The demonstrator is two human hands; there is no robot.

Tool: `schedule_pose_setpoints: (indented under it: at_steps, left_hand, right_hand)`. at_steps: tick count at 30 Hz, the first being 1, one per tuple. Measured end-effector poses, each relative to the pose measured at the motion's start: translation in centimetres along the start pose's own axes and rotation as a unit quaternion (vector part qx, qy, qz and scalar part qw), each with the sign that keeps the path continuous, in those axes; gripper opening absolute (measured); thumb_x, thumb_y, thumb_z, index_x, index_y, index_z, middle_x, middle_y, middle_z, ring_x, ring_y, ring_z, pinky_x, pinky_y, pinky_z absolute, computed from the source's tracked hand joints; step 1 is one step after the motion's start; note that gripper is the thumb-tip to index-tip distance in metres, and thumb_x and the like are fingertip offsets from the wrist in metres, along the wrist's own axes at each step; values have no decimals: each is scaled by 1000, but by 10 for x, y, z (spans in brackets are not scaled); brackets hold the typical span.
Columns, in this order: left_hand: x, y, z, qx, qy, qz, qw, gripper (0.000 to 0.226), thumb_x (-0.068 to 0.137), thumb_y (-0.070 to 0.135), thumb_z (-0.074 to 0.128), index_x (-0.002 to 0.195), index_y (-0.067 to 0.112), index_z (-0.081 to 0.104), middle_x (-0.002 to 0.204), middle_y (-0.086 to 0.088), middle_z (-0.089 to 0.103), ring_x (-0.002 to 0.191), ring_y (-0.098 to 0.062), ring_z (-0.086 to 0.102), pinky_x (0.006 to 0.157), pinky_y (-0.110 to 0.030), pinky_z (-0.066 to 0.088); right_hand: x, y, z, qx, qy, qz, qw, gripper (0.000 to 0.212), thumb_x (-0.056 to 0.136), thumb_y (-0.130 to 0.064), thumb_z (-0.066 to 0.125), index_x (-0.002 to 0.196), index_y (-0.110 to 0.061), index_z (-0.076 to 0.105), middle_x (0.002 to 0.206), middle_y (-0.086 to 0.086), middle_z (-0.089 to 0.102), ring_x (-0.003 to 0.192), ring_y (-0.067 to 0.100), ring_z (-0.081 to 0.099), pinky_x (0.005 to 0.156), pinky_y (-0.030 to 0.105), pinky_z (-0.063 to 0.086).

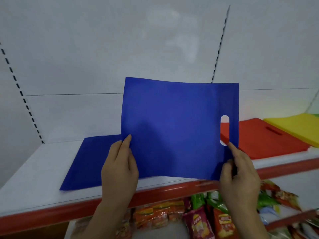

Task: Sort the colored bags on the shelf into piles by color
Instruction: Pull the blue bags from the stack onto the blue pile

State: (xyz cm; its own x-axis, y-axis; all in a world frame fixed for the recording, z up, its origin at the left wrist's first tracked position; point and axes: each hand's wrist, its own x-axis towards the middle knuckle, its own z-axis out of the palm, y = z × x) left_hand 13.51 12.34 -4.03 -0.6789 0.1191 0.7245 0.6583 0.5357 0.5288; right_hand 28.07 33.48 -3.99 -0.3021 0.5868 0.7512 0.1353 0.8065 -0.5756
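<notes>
Blue bag (pixel 172 128) held upright between left hand (pixel 119 168) and right hand (pixel 240 173).

Soft, even light falls from overhead, leaving a pale hazy glare patch on the white back panel (pixel 172 31) — possibly a reflected lamp. The held blue bag (pixel 176 128) shows a faint shadow across its lower half. Wide-angle bending curves the slotted uprights (pixel 22 94) and the shelf's red edge (pixel 155 192). The snack packets (pixel 198 219) below are smeared — motion blur, worst at lower right.
</notes>
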Motion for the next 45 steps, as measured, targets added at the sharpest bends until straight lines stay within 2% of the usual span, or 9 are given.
schedule_pose_setpoints:
  at_steps: [4, 9, 16, 23, 29, 32, 35, 40, 45]
  left_hand:
    - [-11, 43, 35, -33, -26, 40, 998, 42, 95, 7, 51, 136, 6, 54, 117, -5, 60, 81, -7, 51, 65, -18, 43]
    - [-33, 129, 91, -83, -53, 76, 992, 41, 94, 4, 53, 135, 8, 55, 120, -3, 59, 81, -3, 48, 65, -11, 37]
    - [-85, 275, 185, -150, -100, 124, 976, 42, 94, 16, 43, 134, 12, 56, 122, 0, 58, 94, -17, 59, 71, -28, 50]
    - [-140, 402, 270, -180, -169, 147, 958, 37, 93, 5, 54, 129, 9, 60, 118, -2, 61, 89, -22, 62, 71, -27, 45]
    - [-168, 483, 352, -216, -234, 184, 930, 38, 97, 13, 46, 133, 12, 57, 119, 0, 59, 87, -15, 59, 67, -29, 51]
    - [-178, 528, 397, -241, -252, 188, 918, 39, 96, 9, 51, 135, 12, 56, 119, 2, 59, 82, -6, 53, 62, -21, 44]
    - [-184, 571, 444, -295, -265, 207, 894, 41, 93, 5, 55, 134, 9, 57, 116, 3, 58, 79, -10, 55, 59, -18, 40]
    - [-185, 648, 518, -338, -276, 220, 872, 40, 94, 8, 55, 134, 9, 56, 115, 4, 56, 79, -13, 57, 55, -32, 49]
    - [-194, 708, 583, -345, -300, 237, 857, 40, 93, 7, 55, 132, 9, 57, 112, 3, 58, 76, -11, 53, 57, -25, 41]
  right_hand:
    - [6, 36, -43, -26, 49, 13, 998, 46, 88, -12, 42, 131, -5, 57, 110, -4, 58, 90, 1, 46, 78, 24, 41]
    - [20, 102, -120, -84, 91, 53, 991, 43, 91, -16, 42, 131, -9, 58, 121, 7, 62, 100, 20, 58, 83, 29, 43]
    - [40, 201, -253, -154, 135, 120, 971, 39, 93, -4, 54, 132, -9, 57, 122, 5, 62, 103, 5, 48, 88, 30, 43]
    - [53, 294, -361, -236, 171, 164, 943, 41, 93, -8, 54, 133, -13, 56, 122, 0, 62, 104, 2, 47, 86, 28, 44]
    - [65, 370, -416, -282, 197, 206, 916, 41, 93, -7, 54, 134, -12, 55, 122, 2, 61, 105, 3, 47, 84, 28, 42]
    - [83, 410, -440, -307, 208, 226, 900, 41, 93, -8, 54, 134, -13, 55, 123, 2, 61, 108, 11, 53, 86, 29, 43]
    - [105, 448, -462, -336, 220, 228, 887, 41, 94, -11, 53, 135, -14, 54, 123, 1, 61, 108, 19, 58, 83, 29, 45]
    - [150, 505, -492, -364, 240, 241, 867, 43, 95, -10, 53, 137, -15, 52, 123, -1, 60, 102, 9, 53, 79, 24, 41]
    - [175, 568, -524, -381, 252, 277, 845, 44, 95, -14, 52, 139, -19, 50, 122, -3, 58, 93, 14, 57, 69, 24, 46]
